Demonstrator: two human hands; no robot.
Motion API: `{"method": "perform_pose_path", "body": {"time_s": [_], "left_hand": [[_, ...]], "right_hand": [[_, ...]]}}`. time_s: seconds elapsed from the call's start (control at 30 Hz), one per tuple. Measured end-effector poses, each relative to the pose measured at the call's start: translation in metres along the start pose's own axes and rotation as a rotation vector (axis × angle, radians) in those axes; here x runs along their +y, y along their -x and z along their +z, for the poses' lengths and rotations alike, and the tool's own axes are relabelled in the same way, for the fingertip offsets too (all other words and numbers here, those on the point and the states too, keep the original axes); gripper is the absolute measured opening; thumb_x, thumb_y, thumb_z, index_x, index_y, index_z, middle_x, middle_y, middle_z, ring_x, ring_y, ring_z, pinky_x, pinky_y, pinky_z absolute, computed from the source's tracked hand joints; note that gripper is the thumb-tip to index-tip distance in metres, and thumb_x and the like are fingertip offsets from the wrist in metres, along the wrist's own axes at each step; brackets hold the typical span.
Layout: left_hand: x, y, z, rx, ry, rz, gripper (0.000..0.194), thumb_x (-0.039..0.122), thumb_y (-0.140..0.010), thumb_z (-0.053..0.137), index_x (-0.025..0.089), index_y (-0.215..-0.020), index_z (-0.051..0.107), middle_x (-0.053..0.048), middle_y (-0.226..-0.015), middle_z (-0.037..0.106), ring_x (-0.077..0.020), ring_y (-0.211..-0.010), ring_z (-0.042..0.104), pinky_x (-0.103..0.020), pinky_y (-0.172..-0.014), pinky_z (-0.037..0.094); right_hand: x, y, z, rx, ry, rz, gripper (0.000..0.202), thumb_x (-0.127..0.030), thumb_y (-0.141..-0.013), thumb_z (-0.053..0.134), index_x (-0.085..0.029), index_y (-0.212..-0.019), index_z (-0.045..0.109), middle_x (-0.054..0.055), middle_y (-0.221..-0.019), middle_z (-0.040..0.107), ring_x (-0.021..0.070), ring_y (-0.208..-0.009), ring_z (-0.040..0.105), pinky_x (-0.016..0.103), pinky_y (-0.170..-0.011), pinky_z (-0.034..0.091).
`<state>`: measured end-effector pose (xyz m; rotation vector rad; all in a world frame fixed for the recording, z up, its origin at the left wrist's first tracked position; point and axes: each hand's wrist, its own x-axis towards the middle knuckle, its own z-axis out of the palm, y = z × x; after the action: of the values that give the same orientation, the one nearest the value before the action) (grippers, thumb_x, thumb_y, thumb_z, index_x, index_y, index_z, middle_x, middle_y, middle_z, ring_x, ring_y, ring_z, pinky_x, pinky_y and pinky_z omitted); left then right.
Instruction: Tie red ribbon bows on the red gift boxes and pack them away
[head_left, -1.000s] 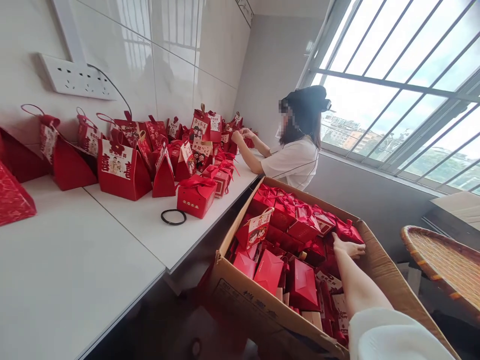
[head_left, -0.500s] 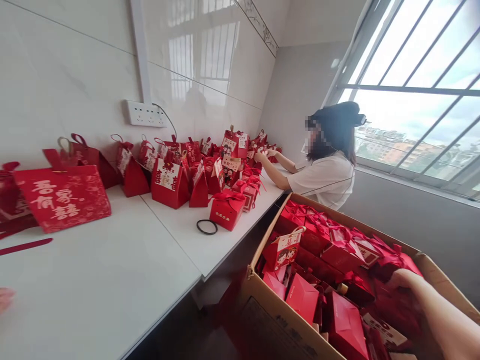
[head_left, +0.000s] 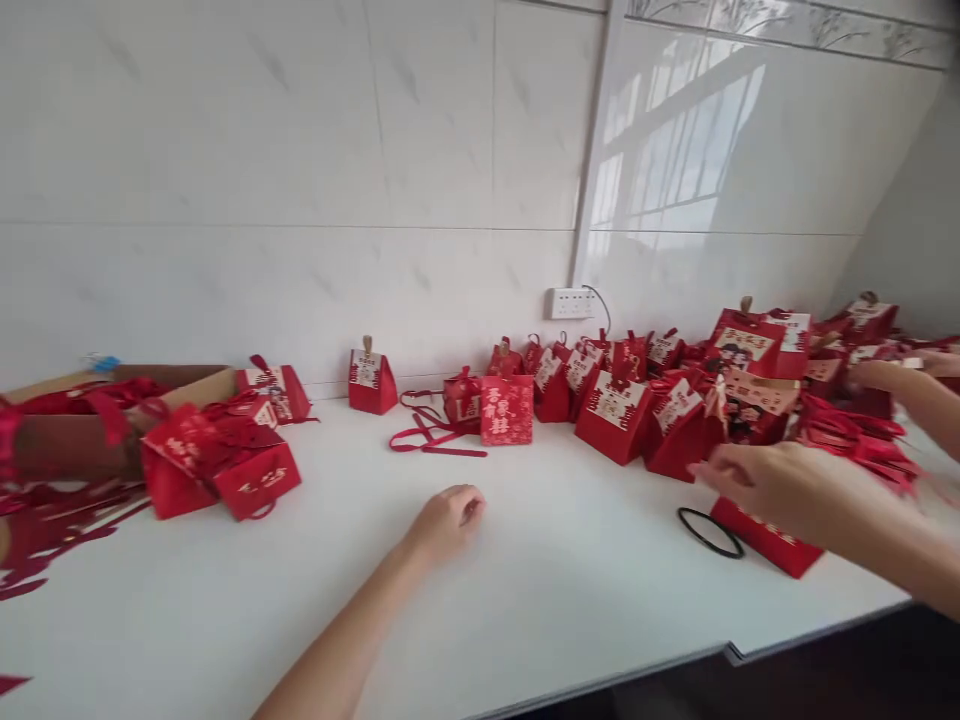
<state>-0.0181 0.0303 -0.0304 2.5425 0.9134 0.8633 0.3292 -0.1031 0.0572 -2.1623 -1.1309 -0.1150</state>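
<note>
My left hand (head_left: 448,520) rests on the white table (head_left: 555,560) with its fingers curled and nothing seen in them. My right hand (head_left: 765,490) is over the right side, blurred, above a small red box (head_left: 772,535) whose top it partly hides; whether it grips anything is unclear. Beside that box lies a black ring (head_left: 710,532). Behind it stand red gift boxes, one with a white label (head_left: 615,405). Near the wall, a flat-faced red box (head_left: 507,410) has white characters and a red ribbon (head_left: 435,435) at its left.
An open cardboard box (head_left: 217,385) with red ribbons and packets is at the left, with red boxes (head_left: 259,480) before it. A lone red box (head_left: 371,382) stands by the wall. At the far right, another person's hand (head_left: 892,385) reaches over more boxes. A socket strip (head_left: 571,303) is on the wall.
The view has swung left, from the large carton and window to the table. My right hand has left the carton and is over the table; my left hand has come fully into view.
</note>
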Motion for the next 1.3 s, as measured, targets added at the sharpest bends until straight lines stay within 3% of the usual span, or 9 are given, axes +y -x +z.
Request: {"method": "perform_pose_path", "body": {"time_s": [0.13,0.23,0.37,0.43,0.5,0.67,1.03,1.17,1.3], "left_hand": [[-0.016,0.004,-0.017,0.207,-0.083,0.022,0.013,0.014,-0.079,0.044,0.020,-0.076,0.055,-0.001,-0.073,0.061,-0.0138,-0.070,0.057,-0.025,-0.065,0.047],[-0.037,0.003,-0.039,0.414,-0.165,-0.063,0.013,0.014,-0.081,0.043,0.019,-0.087,0.054,-0.006,-0.086,0.061,-0.0190,-0.086,0.057,-0.035,-0.079,0.047],[-0.064,0.007,-0.080,0.924,-0.294,-0.236,0.026,0.019,-0.083,0.046,0.017,-0.109,0.045,-0.015,-0.116,0.049,-0.0247,-0.116,0.044,-0.044,-0.097,0.037],[-0.077,0.014,-0.097,1.263,-0.384,-0.455,0.042,0.026,-0.079,0.055,0.018,-0.116,0.039,-0.017,-0.127,0.039,-0.0287,-0.125,0.035,-0.048,-0.100,0.032],[-0.091,0.022,-0.107,1.453,-0.446,-0.735,0.068,0.036,-0.070,0.067,0.019,-0.125,0.029,-0.020,-0.136,0.029,-0.0338,-0.129,0.027,-0.053,-0.100,0.029],[-0.121,0.033,-0.103,1.395,-0.438,-1.140,0.105,0.045,-0.059,0.074,0.017,-0.135,0.007,-0.026,-0.143,0.018,-0.0384,-0.132,0.022,-0.057,-0.097,0.030],[-0.119,0.034,-0.110,1.333,-0.318,-1.228,0.102,0.028,-0.060,0.072,0.016,-0.135,0.006,-0.026,-0.133,0.030,-0.0391,-0.125,0.032,-0.060,-0.096,0.030],[-0.101,0.022,-0.099,1.242,-0.244,-1.049,0.098,0.027,-0.058,0.073,0.017,-0.135,0.013,-0.020,-0.132,0.035,-0.0339,-0.124,0.036,-0.052,-0.100,0.034],[-0.058,-0.001,-0.059,0.958,-0.012,-0.518,0.095,0.025,-0.057,0.071,0.015,-0.134,0.015,-0.019,-0.130,0.037,-0.0283,-0.118,0.045,-0.040,-0.096,0.043]], "right_hand": [[-0.125,0.022,0.085,-0.464,-0.049,-0.546,0.034,-0.043,-0.079,0.053,-0.020,-0.054,0.051,0.001,-0.052,0.056,0.0143,-0.046,0.052,0.025,-0.048,0.034],[-0.177,0.048,0.157,-0.582,-0.358,-0.518,0.033,-0.043,-0.082,0.041,-0.019,-0.062,0.052,0.001,-0.058,0.059,0.0118,-0.039,0.049,0.024,-0.044,0.035],[-0.183,0.068,0.211,-0.556,-0.561,-0.539,0.037,-0.048,-0.082,0.037,-0.019,-0.064,0.054,0.000,-0.050,0.054,0.0138,-0.043,0.049,0.026,-0.048,0.039],[-0.176,0.070,0.218,-0.606,-0.576,-0.533,0.039,-0.051,-0.082,0.038,-0.020,-0.064,0.053,-0.001,-0.050,0.053,0.0133,-0.041,0.047,0.027,-0.049,0.039],[-0.170,0.069,0.216,-0.657,-0.582,-0.498,0.040,-0.053,-0.082,0.038,-0.020,-0.065,0.053,-0.002,-0.051,0.053,0.0129,-0.038,0.046,0.027,-0.048,0.040],[-0.171,0.068,0.211,-0.738,-0.551,-0.478,0.040,-0.054,-0.081,0.037,-0.021,-0.063,0.051,-0.002,-0.051,0.054,0.0140,-0.039,0.047,0.028,-0.049,0.040],[-0.173,0.070,0.206,-0.758,-0.566,-0.520,0.036,-0.048,-0.081,0.040,-0.022,-0.059,0.050,-0.001,-0.051,0.057,0.0155,-0.044,0.051,0.028,-0.050,0.040],[-0.175,0.069,0.206,-0.802,-0.677,-0.390,0.037,-0.051,-0.080,0.041,-0.020,-0.066,0.054,-0.002,-0.055,0.055,0.0110,-0.037,0.047,0.026,-0.045,0.041],[-0.179,0.061,0.208,-0.765,-0.967,-0.087,0.045,-0.061,-0.076,0.043,-0.018,-0.079,0.056,0.003,-0.072,0.057,0.0142,-0.052,0.056,0.024,-0.037,0.041]]}}
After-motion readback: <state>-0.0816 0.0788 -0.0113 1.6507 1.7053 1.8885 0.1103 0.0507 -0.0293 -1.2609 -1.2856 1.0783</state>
